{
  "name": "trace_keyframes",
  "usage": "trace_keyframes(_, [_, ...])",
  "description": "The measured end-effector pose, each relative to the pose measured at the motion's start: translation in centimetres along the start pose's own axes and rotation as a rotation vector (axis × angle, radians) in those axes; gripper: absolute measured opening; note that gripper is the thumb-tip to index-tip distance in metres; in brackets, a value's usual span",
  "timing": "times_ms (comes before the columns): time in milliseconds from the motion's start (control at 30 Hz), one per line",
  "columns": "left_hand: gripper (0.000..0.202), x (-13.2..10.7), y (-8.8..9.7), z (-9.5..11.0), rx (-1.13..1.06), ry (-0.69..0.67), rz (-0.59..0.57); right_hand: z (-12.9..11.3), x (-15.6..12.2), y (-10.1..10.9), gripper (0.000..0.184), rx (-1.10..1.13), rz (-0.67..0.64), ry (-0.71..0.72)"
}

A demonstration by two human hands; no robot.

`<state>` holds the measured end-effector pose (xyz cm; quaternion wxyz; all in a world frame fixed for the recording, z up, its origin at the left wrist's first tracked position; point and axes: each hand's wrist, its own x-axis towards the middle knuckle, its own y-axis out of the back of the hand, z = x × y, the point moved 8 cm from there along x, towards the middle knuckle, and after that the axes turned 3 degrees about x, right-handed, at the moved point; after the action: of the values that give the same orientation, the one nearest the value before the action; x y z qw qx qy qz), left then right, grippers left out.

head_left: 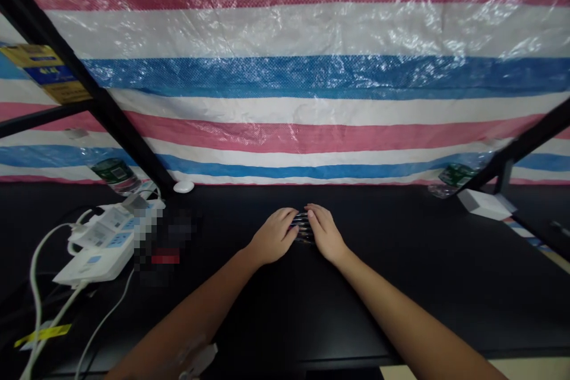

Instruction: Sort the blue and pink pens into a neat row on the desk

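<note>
Cupping slim glossy black rods (303, 227) between left hand (272, 236) and right hand (325, 231)

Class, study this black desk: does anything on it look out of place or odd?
The white power strips at the left of the black desk look odd: they lie piled askew, one across the other, with white cables looping loosely beside them.

The one camera, worn on the person's head, looks forward and down from close above the left hand (272, 237) and right hand (326, 231), facing the black desk (401, 273) lengthwise, with the striped tarpaulin (285, 77) behind its far edge filling the frame's upper half.
</note>
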<state>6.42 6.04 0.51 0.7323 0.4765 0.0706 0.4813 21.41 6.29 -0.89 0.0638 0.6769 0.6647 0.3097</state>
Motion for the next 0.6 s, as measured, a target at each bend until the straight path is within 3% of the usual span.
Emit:
trace_keyframes(133, [0.068,-1.6,0.1,1.1,0.103,-0.096,-0.05,-1.4,-1.4,0.2,0.05,-0.104,-0.165,0.118])
trace_keyframes(267, [0.057,-2.2,0.1,1.4,0.169,-0.116,-0.074,-3.3,-3.5,-0.1,0.065,-0.314,-0.331,0.307])
trace_keyframes(400, [0.052,-2.0,0.3,1.3,0.136,-0.107,-0.065,-3.4,-3.7,-0.3,0.058,-0.378,-0.321,0.348])
trace_keyframes(600, [0.051,-0.1,0.3,-0.4,0.101,-0.109,-0.052,-2.1,-1.6,-1.1,0.056,-0.42,-0.293,0.376])
